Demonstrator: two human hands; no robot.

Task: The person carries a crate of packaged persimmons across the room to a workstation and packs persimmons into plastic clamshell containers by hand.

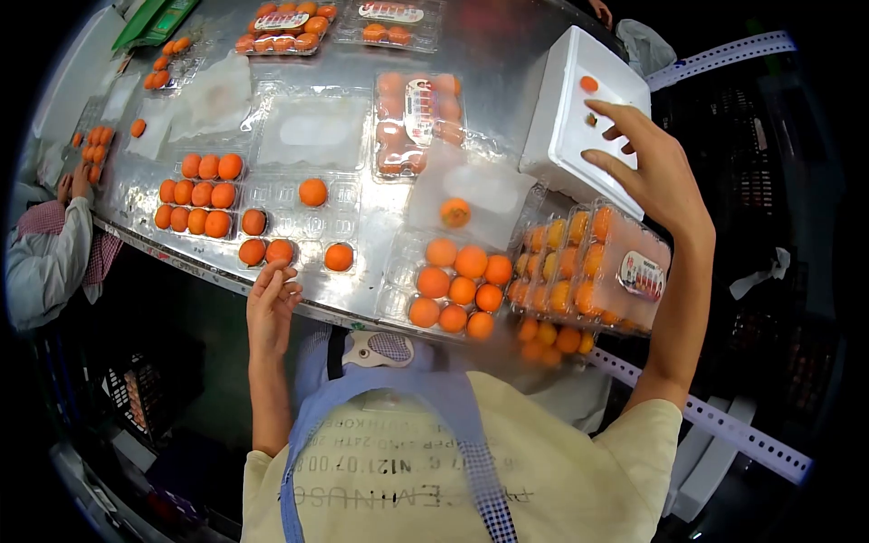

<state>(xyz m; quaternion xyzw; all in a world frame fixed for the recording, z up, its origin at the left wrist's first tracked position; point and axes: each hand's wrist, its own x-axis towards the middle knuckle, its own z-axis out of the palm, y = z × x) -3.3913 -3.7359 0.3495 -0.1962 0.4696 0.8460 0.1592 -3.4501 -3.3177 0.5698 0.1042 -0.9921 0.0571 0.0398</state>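
Note:
My right hand (647, 167) is over the white foam box (552, 113), its thumb and fingers spread with nothing between them. Inside that box lie a small round orange fruit (588, 84) and a small brownish-green piece (591, 119) by my fingertips. My left hand (272, 303) is at the table's front edge with curled fingers. Its fingertips meet the lower edge of an orange fruit (280, 251) in a partly filled clear tray (312, 222); whether they grip anything is unclear. To the right, another clear tray (398, 281) holds several fruits. One fruit (454, 213) with a greenish top lies on white padding (489, 185).
Stacked full clear packs (588, 262) stand at the table's right corner, below the foam box. Closed labelled packs (419, 122) lie farther back, and a filled tray (199, 195) sits left. Another person's sleeve (59, 262) is at the far left. A perforated rail (724, 59) juts out right.

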